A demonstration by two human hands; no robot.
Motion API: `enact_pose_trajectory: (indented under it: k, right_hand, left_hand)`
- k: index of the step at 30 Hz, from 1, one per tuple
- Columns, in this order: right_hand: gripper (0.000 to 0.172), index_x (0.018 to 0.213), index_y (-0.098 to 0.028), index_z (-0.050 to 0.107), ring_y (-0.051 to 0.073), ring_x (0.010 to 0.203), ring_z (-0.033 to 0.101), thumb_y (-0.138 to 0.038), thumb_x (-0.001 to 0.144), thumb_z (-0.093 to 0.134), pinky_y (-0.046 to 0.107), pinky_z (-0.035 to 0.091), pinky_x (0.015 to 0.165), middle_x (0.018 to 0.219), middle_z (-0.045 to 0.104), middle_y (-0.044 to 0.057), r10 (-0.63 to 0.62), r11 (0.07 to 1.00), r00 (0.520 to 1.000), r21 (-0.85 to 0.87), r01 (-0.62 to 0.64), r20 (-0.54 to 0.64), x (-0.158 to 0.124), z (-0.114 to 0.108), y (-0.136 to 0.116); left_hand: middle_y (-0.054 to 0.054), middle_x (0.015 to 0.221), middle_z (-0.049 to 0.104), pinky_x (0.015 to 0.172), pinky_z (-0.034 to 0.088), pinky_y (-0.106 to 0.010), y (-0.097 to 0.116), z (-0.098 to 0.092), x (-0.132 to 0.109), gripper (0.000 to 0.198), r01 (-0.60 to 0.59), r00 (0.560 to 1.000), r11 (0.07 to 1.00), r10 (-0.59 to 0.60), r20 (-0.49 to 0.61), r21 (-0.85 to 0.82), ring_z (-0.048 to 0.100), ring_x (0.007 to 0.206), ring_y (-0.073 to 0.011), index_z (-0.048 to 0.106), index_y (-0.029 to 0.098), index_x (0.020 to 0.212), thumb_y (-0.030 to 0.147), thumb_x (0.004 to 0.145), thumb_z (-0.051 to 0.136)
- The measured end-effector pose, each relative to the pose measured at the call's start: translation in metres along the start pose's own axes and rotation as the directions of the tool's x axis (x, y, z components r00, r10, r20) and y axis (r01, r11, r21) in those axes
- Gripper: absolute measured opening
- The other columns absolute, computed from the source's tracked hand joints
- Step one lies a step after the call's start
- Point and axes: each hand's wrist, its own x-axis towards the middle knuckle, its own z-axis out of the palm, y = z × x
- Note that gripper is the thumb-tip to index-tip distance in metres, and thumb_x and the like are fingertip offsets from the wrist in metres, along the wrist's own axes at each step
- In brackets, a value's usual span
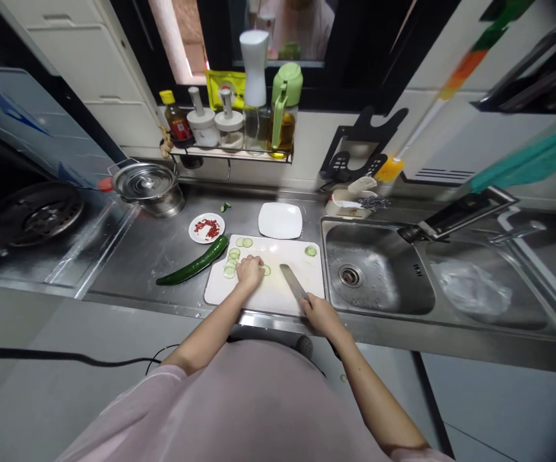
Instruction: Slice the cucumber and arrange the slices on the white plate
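On the white cutting board (278, 301), my left hand (249, 272) is curled with its fingertips down on cucumber slices; one cucumber slice (267, 271) shows at their right side, the rest is covered by the fingers. My right hand (320, 313) grips the handle of a kitchen knife (294, 280), its blade slanting up and left over the board, apart from the slices. More cucumber slices (230, 268) lie in an overlapping row left of my left hand. A piece of cucumber (311, 251) sits near the board's upper right corner. A whole cucumber (193, 264) rests on the counter, its tip by the board's left edge.
Behind the board are a white plate (280, 221) and a small dish (201, 239) with chopped red bits. A lidded steel pot (160, 196) stands at the back left. The sink (378, 276) adjoins the board's right side. Above hangs a rack (232, 154) of bottles and jars.
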Motion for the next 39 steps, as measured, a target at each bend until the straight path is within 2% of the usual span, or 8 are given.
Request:
enact_pose_trajectory:
  k: [5,8,11,17,21,31,36,39]
  right_hand:
    - [0.033,0.109,-0.019,0.058,0.02,0.092,0.063,-0.035,0.099,0.031,0.025,0.031,0.065,0.103,0.069,0.011,0.0,1.0,1.0,-0.001,0.0,0.001,0.001,-0.001,0.0]
    - [0.034,0.109,-0.018,0.058,0.02,0.093,0.063,-0.035,0.099,0.031,0.025,0.031,0.066,0.103,0.069,0.011,-0.007,1.0,1.0,-0.005,0.007,0.013,0.001,-0.003,0.0]
    - [0.034,0.109,-0.019,0.058,0.021,0.095,0.063,-0.036,0.099,0.031,0.025,0.032,0.066,0.105,0.069,0.011,-0.008,1.0,1.0,-0.013,0.008,0.022,0.003,-0.005,-0.001]
    - [0.034,0.11,-0.019,0.059,0.021,0.095,0.063,-0.037,0.099,0.032,0.025,0.032,0.066,0.105,0.069,0.012,-0.001,1.0,0.999,-0.024,0.002,0.034,0.007,-0.006,-0.003]
    - [0.035,0.11,-0.018,0.059,0.022,0.096,0.063,-0.037,0.098,0.033,0.026,0.033,0.066,0.105,0.069,0.012,-0.006,1.0,1.0,-0.023,0.007,0.031,0.009,-0.008,-0.006]
    - [0.036,0.108,-0.018,0.059,0.022,0.095,0.064,-0.039,0.098,0.031,0.026,0.034,0.067,0.104,0.069,0.012,-0.02,0.999,1.0,-0.033,0.021,0.018,0.013,-0.005,-0.004]
    - [0.035,0.108,-0.018,0.059,0.022,0.095,0.064,-0.038,0.098,0.031,0.026,0.034,0.067,0.105,0.069,0.013,-0.009,0.999,1.0,-0.043,0.01,0.022,0.012,-0.005,-0.006]
    - [0.035,0.109,-0.018,0.058,0.022,0.096,0.064,-0.038,0.098,0.031,0.026,0.034,0.068,0.106,0.069,0.013,-0.006,0.999,1.0,-0.041,0.007,0.026,0.012,-0.006,-0.007]
  left_hand:
    - [-0.003,0.098,0.07,0.09,0.037,-0.036,0.006,-0.003,-0.005,0.017,-0.012,1.0,0.997,0.011,-0.013,-0.073,0.06,0.1,-0.0222,0.064,0.026,0.093,0.018,0.082,0.054]
    - [0.0,0.095,0.072,0.087,0.039,-0.033,0.0,-0.006,-0.013,0.017,0.002,0.999,0.986,-0.008,-0.042,-0.164,0.062,0.095,-0.0197,0.065,0.027,0.093,0.02,0.083,0.054]
    - [0.002,0.094,0.072,0.082,0.041,-0.028,-0.019,-0.009,-0.026,0.015,0.059,0.995,0.963,-0.076,-0.057,-0.264,0.063,0.091,-0.0165,0.066,0.028,0.094,0.023,0.084,0.055]
    - [0.004,0.09,0.072,0.078,0.042,-0.025,-0.073,-0.016,-0.046,0.014,0.203,0.963,0.914,-0.251,-0.099,-0.351,0.064,0.086,-0.0152,0.065,0.028,0.094,0.027,0.083,0.058]
    - [0.004,0.09,0.072,0.08,0.041,-0.026,-0.093,-0.019,-0.048,0.012,0.245,0.94,0.892,-0.314,-0.131,-0.38,0.064,0.085,-0.0151,0.064,0.027,0.093,0.027,0.082,0.058]
    - [0.002,0.09,0.072,0.082,0.038,-0.029,-0.102,-0.021,-0.044,0.013,0.26,0.923,0.899,-0.339,-0.183,-0.353,0.064,0.088,-0.0171,0.065,0.026,0.093,0.026,0.082,0.058]
    - [0.001,0.092,0.072,0.085,0.037,-0.033,-0.103,-0.019,-0.044,0.015,0.288,0.921,0.918,-0.344,-0.185,-0.271,0.063,0.092,-0.0197,0.066,0.027,0.093,0.025,0.083,0.055]
    - [-0.003,0.1,0.07,0.087,0.037,-0.035,-0.102,-0.018,-0.046,0.016,0.287,0.921,0.934,-0.33,-0.205,-0.213,0.061,0.098,-0.0223,0.067,0.025,0.094,0.024,0.083,0.055]
